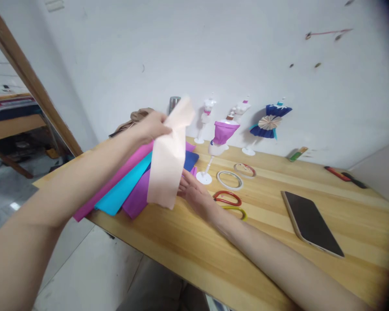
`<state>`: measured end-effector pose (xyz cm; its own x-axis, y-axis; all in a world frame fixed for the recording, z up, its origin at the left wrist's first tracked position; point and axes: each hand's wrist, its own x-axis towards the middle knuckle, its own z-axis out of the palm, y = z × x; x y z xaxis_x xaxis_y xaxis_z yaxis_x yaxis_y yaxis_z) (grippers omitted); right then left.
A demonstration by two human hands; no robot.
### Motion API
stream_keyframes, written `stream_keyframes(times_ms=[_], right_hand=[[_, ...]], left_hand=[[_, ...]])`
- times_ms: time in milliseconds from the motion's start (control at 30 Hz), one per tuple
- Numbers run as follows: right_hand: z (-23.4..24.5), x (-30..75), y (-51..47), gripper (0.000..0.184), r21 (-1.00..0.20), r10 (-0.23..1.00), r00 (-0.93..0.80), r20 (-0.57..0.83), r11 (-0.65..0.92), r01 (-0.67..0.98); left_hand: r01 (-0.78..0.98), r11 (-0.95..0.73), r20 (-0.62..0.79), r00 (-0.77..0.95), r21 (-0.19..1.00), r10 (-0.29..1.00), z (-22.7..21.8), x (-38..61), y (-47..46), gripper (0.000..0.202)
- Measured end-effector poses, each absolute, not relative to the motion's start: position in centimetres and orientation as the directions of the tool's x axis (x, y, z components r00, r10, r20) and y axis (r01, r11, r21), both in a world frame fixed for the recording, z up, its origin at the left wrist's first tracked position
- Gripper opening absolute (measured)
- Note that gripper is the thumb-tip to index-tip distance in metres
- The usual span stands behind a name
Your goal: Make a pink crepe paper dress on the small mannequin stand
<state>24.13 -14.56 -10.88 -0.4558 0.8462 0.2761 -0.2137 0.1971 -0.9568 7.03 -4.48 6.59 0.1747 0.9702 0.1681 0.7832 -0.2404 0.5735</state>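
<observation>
My left hand [157,124] is closed on the upper part of a pale peach sheet [167,172], crepe paper by its look, that hangs upright above the table. My right hand [194,190] is low beside that sheet, fingers stretched out, their tips partly hidden behind it. Under and behind the sheet lie folded coloured sheets: magenta [116,177], turquoise [125,185], purple [134,201] and dark blue [191,160]. A small white mannequin [218,149] wearing a purple paper top [226,131] stands just beyond my right hand.
More mannequins stand along the wall, one with a blue pleated dress and peach rosette [269,122]. Tape rolls [230,180], red-handled scissors [227,198] and a dark tablet [313,222] lie on the wooden table [262,224]. A metal cup [174,103] and brown cloth [138,116] are behind.
</observation>
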Motion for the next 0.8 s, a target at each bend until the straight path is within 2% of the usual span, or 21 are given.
stream_keyframes(times_ms=[67,100,167,267,300,333,400,433,467,533,633,800], right_hand=[[-11.0,23.7,-14.8,0.072,-0.926,0.886,-0.404,0.229,0.070,-0.372],[-11.1,23.4,-15.0,0.066,-0.915,0.907,-0.379,0.184,0.017,-0.403],[-11.5,23.1,-15.3,0.050,-0.912,0.938,-0.341,0.068,-0.080,-0.402],[-12.0,22.8,-15.7,0.041,-0.904,0.939,-0.337,-0.071,-0.203,-0.376],[-12.1,22.7,-15.8,0.040,-0.899,0.931,-0.351,-0.100,-0.236,-0.369],[-12.2,22.6,-16.0,0.040,-0.896,0.920,-0.371,-0.125,-0.265,-0.356],[-12.3,22.4,-16.2,0.036,-0.897,0.894,-0.417,-0.167,-0.314,-0.312],[-12.4,22.4,-16.3,0.035,-0.900,0.879,-0.439,-0.184,-0.331,-0.285],[-12.4,22.3,-16.4,0.033,-0.903,0.867,-0.458,-0.196,-0.342,-0.260],[-12.5,22.2,-16.5,0.031,-0.912,0.852,-0.483,-0.201,-0.342,-0.225],[-12.6,22.3,-16.4,0.027,-0.928,0.845,-0.504,-0.177,-0.314,-0.202],[-12.9,22.3,-16.3,0.028,-0.939,0.833,-0.531,-0.156,-0.292,-0.183]], left_hand=[[0.666,-0.273,0.131,0.256,0.694,0.958,3.5,8.2,-5.9,0.006],[0.618,-0.292,0.106,0.319,0.730,0.942,2.3,8.6,-6.5,0.005],[0.537,-0.239,0.055,0.335,0.809,0.941,0.5,8.7,-6.9,0.008],[0.540,-0.138,-0.015,0.270,0.831,0.963,-0.6,7.2,-5.7,0.035],[0.608,-0.132,-0.009,0.223,0.783,0.975,-0.8,6.4,-5.0,0.044],[0.713,-0.136,0.008,0.180,0.687,0.984,-1.1,5.6,-4.3,0.050],[0.936,-0.121,0.041,0.114,0.331,0.993,-1.8,3.9,-2.9,0.054],[0.979,-0.108,0.027,0.105,0.171,0.994,-2.3,3.1,-2.3,0.053],[0.991,-0.112,-0.024,0.114,0.070,0.993,-2.9,2.5,-1.8,0.050],[0.995,-0.102,-0.050,0.103,0.013,0.993,-4.0,1.6,-1.2,0.041],[0.996,-0.090,-0.050,0.090,0.002,0.995,-4.9,0.9,-0.9,0.039],[0.997,-0.079,-0.038,0.078,-0.016,0.996,-5.6,1.5,-0.7,0.067]])
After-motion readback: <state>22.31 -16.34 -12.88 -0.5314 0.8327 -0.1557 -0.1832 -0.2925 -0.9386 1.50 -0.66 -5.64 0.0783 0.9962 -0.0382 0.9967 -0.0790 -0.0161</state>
